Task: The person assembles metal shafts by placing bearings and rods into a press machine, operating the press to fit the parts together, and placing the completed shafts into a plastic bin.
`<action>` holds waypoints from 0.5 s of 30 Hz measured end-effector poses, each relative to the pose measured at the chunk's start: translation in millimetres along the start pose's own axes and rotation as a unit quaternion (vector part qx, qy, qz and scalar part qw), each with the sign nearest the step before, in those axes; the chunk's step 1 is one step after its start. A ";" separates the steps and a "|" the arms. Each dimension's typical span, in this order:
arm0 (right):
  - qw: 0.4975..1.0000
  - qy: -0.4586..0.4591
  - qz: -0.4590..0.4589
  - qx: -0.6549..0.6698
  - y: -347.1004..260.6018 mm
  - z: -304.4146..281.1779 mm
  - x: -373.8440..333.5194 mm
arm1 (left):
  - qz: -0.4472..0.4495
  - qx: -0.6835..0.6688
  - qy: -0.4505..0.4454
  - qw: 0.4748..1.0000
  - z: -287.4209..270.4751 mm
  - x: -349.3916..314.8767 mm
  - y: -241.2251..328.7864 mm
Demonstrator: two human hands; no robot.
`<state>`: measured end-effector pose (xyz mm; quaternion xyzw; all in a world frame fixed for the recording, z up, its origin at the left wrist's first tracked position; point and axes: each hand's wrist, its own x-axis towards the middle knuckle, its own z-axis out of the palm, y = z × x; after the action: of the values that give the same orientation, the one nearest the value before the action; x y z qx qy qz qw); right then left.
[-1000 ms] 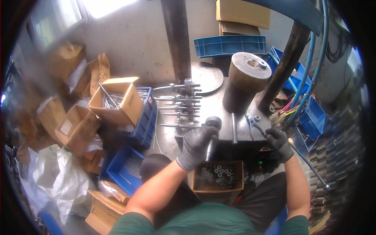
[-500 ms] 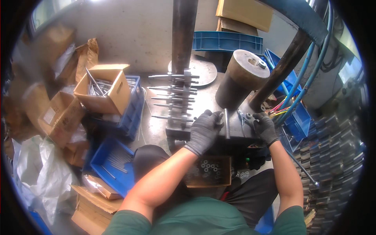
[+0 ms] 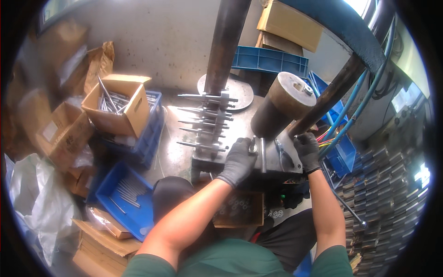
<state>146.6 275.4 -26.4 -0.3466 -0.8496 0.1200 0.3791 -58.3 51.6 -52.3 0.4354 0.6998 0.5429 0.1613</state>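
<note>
My left hand (image 3: 239, 161), in a dark grey glove, is closed around a small round metal part (image 3: 253, 147) whose ring-like end shows by the thumb. Just right of it a short metal rod (image 3: 263, 155) stands at the front of the metal bench. Pliers (image 3: 284, 157) lie between that rod and my right hand. My gloved right hand (image 3: 307, 150) is at the bench's right side, fingers curled together; whatever they hold is hidden. Behind both hands rises a thick steel cylinder (image 3: 286, 99) with a bolt on top. Left of them several pointed metal pins (image 3: 203, 122) lie in a row.
A cardboard box of metal rods (image 3: 115, 115) sits on a blue crate (image 3: 150, 143) at left. Below it is a blue bin (image 3: 104, 194) with rods. An open box of small rings (image 3: 263, 210) is under the bench. Metal parts (image 3: 383, 198) are stacked at right, beside blue hoses (image 3: 357, 108).
The whole view has shifted slightly. My right hand has moved away from the pliers and the ring-shaped part beside them, toward the bench's right edge. My left hand still grips the small part.
</note>
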 end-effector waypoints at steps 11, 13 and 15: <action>0.984 0.112 -0.118 0.078 -108.5 -64.5 116.2 | -0.036 -0.118 -0.034 0.992 20.9 -1.7 -13.7; 0.989 0.099 -0.074 0.083 -110.1 -61.4 130.7 | 0.046 -0.008 0.029 0.998 17.1 -3.2 -3.9; 0.994 0.079 -0.047 0.063 -116.0 -55.3 138.3 | 0.043 0.015 0.022 0.999 10.8 -1.4 1.1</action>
<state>63.8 281.4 143.1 -0.2900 -0.8230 0.1277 0.4715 -49.5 57.3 -55.5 0.4556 0.6916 0.5483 0.1161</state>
